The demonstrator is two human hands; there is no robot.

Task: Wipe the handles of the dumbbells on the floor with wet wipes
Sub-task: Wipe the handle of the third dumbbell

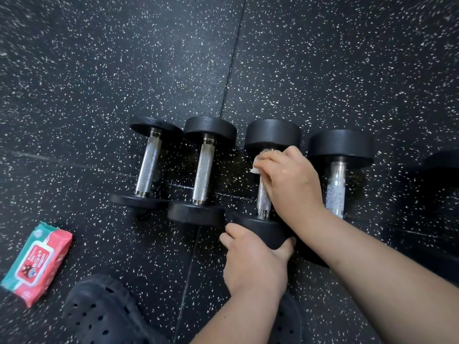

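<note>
Several black dumbbells with knurled steel handles lie side by side on the speckled rubber floor. My right hand (289, 180) grips a white wet wipe (255, 167) wrapped round the upper part of the third dumbbell's handle (263, 199). My left hand (253, 256) holds that dumbbell's near head (263, 232). The first dumbbell's handle (148, 165) and the second dumbbell's handle (204, 170) look dry. On the fourth dumbbell's handle (335, 187) there is white foam or wetness.
A red and teal pack of wipes (37, 261) lies on the floor at the lower left. A black perforated clog (104, 314) is at the bottom centre. A dark object (442, 165) shows at the right edge. Seams cross the floor mats.
</note>
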